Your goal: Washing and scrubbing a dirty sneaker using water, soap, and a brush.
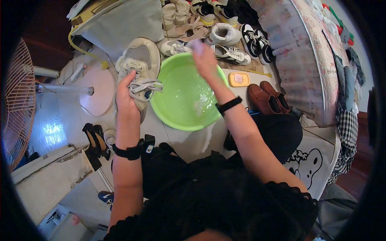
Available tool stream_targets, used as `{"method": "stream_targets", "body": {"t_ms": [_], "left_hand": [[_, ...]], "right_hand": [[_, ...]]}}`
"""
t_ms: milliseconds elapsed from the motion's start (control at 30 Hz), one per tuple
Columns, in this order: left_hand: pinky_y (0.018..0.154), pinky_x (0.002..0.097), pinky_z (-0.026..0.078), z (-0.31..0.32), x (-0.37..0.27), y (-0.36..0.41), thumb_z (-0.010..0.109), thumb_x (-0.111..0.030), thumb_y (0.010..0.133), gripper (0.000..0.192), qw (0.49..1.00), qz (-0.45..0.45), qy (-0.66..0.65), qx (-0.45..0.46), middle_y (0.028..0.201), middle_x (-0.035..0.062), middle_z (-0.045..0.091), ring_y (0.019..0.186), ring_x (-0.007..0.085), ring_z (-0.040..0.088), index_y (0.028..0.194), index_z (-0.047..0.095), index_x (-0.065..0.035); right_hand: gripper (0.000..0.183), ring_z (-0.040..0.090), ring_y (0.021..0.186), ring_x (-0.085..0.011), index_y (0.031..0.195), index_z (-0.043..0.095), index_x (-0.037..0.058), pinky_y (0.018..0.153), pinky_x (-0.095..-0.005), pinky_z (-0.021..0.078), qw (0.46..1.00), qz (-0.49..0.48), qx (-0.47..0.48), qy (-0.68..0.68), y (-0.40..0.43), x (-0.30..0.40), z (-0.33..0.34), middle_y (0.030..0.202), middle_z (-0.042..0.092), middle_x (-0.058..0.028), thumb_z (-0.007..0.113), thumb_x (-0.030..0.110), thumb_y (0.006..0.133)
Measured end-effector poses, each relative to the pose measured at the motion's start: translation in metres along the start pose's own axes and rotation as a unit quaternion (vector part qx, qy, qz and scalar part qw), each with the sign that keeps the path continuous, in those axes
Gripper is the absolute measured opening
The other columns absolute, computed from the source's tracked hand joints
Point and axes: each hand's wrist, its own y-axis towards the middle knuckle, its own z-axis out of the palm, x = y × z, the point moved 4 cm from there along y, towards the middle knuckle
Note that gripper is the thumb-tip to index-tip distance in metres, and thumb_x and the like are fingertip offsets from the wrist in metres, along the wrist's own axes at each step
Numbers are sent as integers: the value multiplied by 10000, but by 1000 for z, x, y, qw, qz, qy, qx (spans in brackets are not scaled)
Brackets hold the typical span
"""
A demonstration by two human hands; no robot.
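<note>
My left hand point(128, 96) grips a cream and grey lace-up sneaker point(140, 57) by its side, left of a green plastic basin point(164, 116). The shoe is tilted, and its loose grey laces point(144, 89) hang at the basin's rim. Shallow water with bright ripples lies in the basin. My right hand point(206, 61), blurred by motion, is over the basin's far rim and holds a small pale lilac thing point(196, 46); its kind is too blurred to tell. Right of the basin sits a yellow soap dish point(239, 83) with a pinkish piece in it.
Several shoes stand beyond the basin, including a fluffy white shoe point(224, 33) and black-and-white sneakers point(251, 40). Brown leather shoes point(267, 98) lie right, beside a draped bed point(297, 57). Left are a standing fan point(19, 102), its round base point(98, 96) and black heels point(96, 138).
</note>
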Motion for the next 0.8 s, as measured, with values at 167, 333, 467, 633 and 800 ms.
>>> {"method": "stream_targets", "body": {"t_ms": [167, 333, 467, 633, 800], "left_hand": [[684, 401, 522, -9, 5, 0, 610, -98, 760, 299, 999, 1, 33, -16, 935, 124, 612, 780, 273, 618, 1041, 541, -22], [693, 392, 517, -3, 14, 4, 612, -118, 765, 299, 998, -23, 56, -13, 927, 115, 611, 781, 266, 613, 1040, 542, -25], [693, 384, 515, -5, 15, 4, 613, -112, 761, 295, 996, -1, 71, -45, 932, 108, 607, 772, 258, 609, 1034, 544, -26], [700, 395, 515, -2, 19, 11, 614, -121, 756, 315, 995, -9, 81, -60, 938, 108, 611, 785, 266, 611, 1048, 546, -24], [717, 407, 512, -8, 24, 16, 617, -137, 756, 324, 992, -28, 97, -78, 947, 114, 614, 797, 282, 611, 1053, 548, -28]], "right_hand": [[483, 519, 938, -402, 1028, 539, -13, 790, -490, 400, 967, 160, -188, -60, 28, -122, -78, 1027, 530, -266, 419, 429, 876], [488, 523, 985, -404, 1040, 510, -15, 820, -480, 410, 947, 211, -228, -85, -12, -248, -92, 1051, 540, -283, 506, 425, 828], [575, 547, 961, -416, 1070, 458, -53, 813, -459, 431, 931, 341, -40, -122, -44, -268, -56, 1011, 568, -283, 509, 459, 814], [625, 539, 987, -426, 1147, 321, -69, 822, -449, 432, 937, 333, 40, -96, -57, -278, -23, 1039, 549, -311, 484, 447, 833], [577, 559, 963, -405, 1121, 346, -29, 810, -455, 440, 927, 352, 53, -122, -58, -302, -12, 999, 570, -297, 491, 443, 822]]}}
